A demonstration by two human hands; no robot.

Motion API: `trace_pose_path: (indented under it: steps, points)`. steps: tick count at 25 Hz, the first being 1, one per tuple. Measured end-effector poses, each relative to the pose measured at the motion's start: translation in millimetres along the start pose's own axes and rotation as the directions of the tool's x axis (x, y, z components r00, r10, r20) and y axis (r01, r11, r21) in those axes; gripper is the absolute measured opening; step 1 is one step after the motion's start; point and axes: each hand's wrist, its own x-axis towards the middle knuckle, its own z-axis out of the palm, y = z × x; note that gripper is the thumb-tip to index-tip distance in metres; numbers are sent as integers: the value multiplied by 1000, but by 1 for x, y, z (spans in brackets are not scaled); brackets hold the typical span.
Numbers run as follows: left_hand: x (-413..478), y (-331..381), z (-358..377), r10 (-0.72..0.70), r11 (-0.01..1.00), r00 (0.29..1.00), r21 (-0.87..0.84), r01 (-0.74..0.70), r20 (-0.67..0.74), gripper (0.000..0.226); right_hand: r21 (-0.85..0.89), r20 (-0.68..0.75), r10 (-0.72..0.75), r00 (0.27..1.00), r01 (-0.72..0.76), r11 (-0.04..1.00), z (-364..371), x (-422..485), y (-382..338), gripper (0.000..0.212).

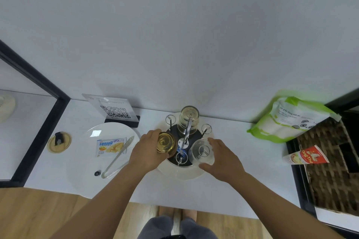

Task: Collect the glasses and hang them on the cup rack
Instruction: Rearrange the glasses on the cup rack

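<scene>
The cup rack (184, 142), a round dark tray with chrome loop pegs on a white base, stands at the middle of the white counter. A clear glass (189, 120) hangs upside down on its far peg. My left hand (147, 150) grips an amber glass (165, 143) at the rack's left side, over a peg. My right hand (221, 156) holds a clear glass (202, 151) upside down over the right front peg, whose loop shows through its bottom. Three bare loops stand at the front and at the far left and right.
A white plate (91, 153) with a biscuit packet (111, 146) and metal tongs (118, 157) lies left of the rack. Behind it stands a QR-code sign (114, 111). A green-and-white bag (289, 119), a wicker basket (330, 163) and a red carton (306, 156) sit to the right.
</scene>
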Motion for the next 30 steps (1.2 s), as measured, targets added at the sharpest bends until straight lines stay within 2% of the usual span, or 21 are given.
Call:
trace_pose_path:
  steps: [11, 14, 16, 18, 20, 23, 26, 30]
  points:
    - [0, -2, -1, -6, 1000, 1000, -16, 6, 16, 82, 20, -11, 56, 998, -56, 998, 5, 0, -1, 97]
    - [-1, -1, -2, -20, 1000, 1000, -18, 20, 23, 95, 42, 16, 30, 999, -30, 999, 0, -3, 0, 103]
    - [-2, 0, -4, -13, 999, 1000, -36, 14, 13, 106, 62, -54, -7, 999, 10, 998, -11, 1, 0, 92]
    - [-2, 0, -6, 4, 1000, 1000, -26, -4, 9, 105, 106, -197, -29, 980, 51, 993, -28, 17, -2, 74]
    - [-2, -2, -7, -2, 999, 1000, -32, 2, 24, 101, 79, -233, -36, 972, 55, 995, -44, 41, -9, 66]
    - [-2, -9, -6, -32, 996, 998, -79, 36, 53, 96, -7, -126, -38, 991, 37, 999, -55, 83, -27, 73]
    - [-6, -14, -2, -2, 992, 999, -128, 8, 46, 79, -27, -13, -39, 999, 38, 999, -50, 110, -37, 82]
    - [-6, -12, 1, -2, 985, 1000, -170, 4, 10, 67, -56, 56, -58, 997, 61, 997, -45, 125, -39, 76]
